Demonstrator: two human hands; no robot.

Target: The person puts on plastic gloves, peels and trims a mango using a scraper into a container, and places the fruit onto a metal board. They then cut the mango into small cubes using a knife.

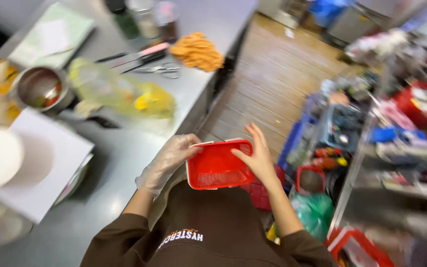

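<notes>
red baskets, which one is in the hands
The small red basket in front of the chest, held at both ends; the other red basket sits low at the right, untouched.

A steel counter (124,163) carries a metal bowl (40,89), a plastic bag (119,94), scissors (159,70), an orange cloth (197,51), bottles (144,19) and a white board (45,163).
</notes>
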